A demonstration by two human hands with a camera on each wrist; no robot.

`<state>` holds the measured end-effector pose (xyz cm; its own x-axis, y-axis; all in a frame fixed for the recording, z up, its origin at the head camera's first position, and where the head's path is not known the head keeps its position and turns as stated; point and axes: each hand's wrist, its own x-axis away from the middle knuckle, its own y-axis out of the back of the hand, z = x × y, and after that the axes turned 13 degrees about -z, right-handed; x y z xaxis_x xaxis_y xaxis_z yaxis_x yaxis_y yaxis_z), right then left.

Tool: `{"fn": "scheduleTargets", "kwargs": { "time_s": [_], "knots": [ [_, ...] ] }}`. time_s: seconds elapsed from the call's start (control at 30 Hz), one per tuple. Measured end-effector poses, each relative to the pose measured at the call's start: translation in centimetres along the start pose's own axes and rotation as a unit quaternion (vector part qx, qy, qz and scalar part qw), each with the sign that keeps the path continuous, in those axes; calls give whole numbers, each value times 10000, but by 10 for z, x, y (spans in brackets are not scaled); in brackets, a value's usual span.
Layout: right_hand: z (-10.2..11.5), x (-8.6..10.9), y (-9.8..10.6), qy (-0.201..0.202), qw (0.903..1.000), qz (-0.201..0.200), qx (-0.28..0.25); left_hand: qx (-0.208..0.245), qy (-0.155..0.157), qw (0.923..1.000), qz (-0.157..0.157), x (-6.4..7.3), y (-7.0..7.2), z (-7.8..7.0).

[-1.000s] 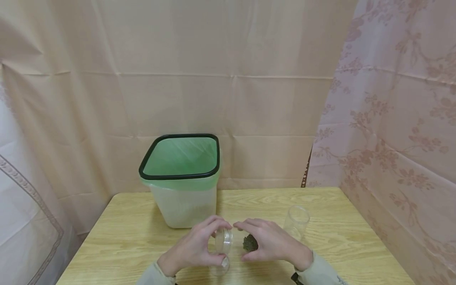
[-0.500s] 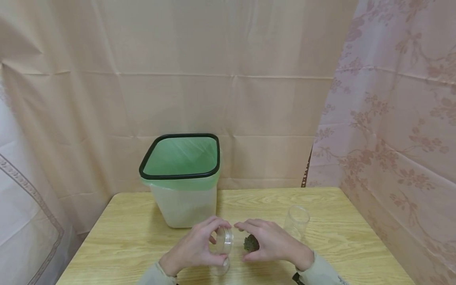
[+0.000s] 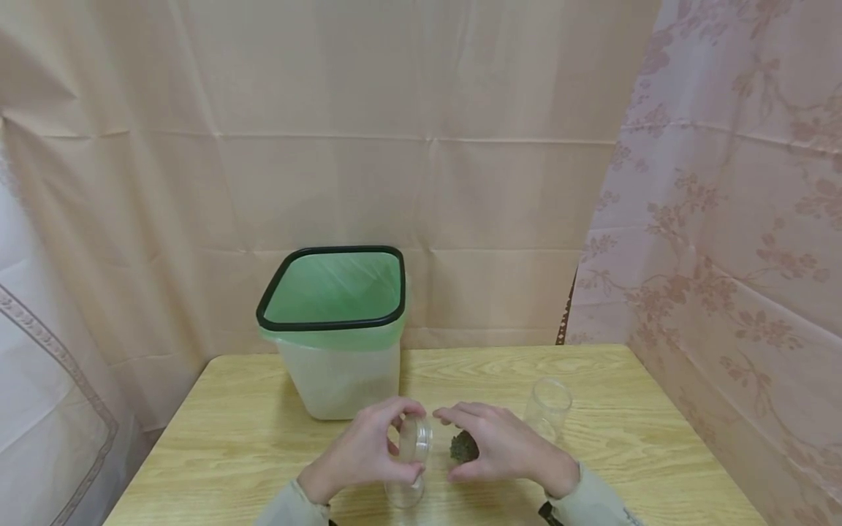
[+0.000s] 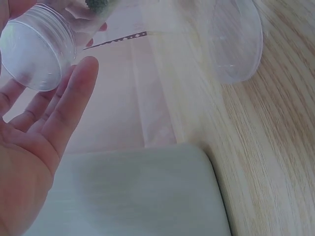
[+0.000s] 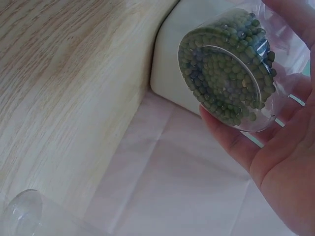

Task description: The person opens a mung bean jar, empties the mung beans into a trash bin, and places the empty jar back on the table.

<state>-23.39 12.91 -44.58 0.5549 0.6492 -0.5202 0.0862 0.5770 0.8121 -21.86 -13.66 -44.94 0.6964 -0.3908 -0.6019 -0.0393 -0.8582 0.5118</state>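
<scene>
My left hand (image 3: 368,447) grips a clear jar (image 3: 414,442) on its side, its ridged end facing right. In the left wrist view this jar (image 4: 34,49) looks see-through, with fingers spread beneath it. Opposite, my right hand (image 3: 503,446) holds a clear jar of green mung beans (image 3: 464,447). The right wrist view shows the mung beans (image 5: 221,73) packed at the base of that tilted jar, my fingers curled around its side. A small gap separates the two hands. Below the left hand stands another clear container (image 3: 404,495), partly hidden by the thumb.
A clear, tall cup (image 3: 549,409) stands beyond my right wrist. At the back left of the wooden table (image 3: 513,372) is a green-and-white bin (image 3: 338,376) with a black rim. Beige curtains (image 3: 421,183) hang behind, and flowered cloth (image 3: 737,256) lines the right.
My left hand has shifted slightly to the right with its jar, and its thumb has moved up a little. The right hand and the beans stay almost still.
</scene>
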Motion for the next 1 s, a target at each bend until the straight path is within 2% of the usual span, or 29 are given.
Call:
{"fn": "scheduleTargets", "kwargs": {
  "time_s": [0.17,0.43,0.67,0.73,0.83,0.93,1.0],
  "knots": [
    [0,1,-1,-6,10000,5,9,-27,-13,10000,2,0,-1,2],
    [-1,1,-1,12,10000,13,13,-254,156,9995,-69,-1,-3,2],
    [-3,1,-1,-52,10000,34,-68,-293,335,9990,42,2,0,0],
    [-3,2,0,-64,10000,32,-70,-214,134,9997,42,3,1,0],
    [-4,3,-1,-52,9999,25,-101,-238,-500,9985,7,4,1,-1],
    [-5,3,-1,0,9999,-15,-114,-422,-1135,9926,-114,4,0,0],
    [-5,3,-1,37,9999,-49,-129,-536,-1372,9889,-191,4,0,0]
  ]
}}
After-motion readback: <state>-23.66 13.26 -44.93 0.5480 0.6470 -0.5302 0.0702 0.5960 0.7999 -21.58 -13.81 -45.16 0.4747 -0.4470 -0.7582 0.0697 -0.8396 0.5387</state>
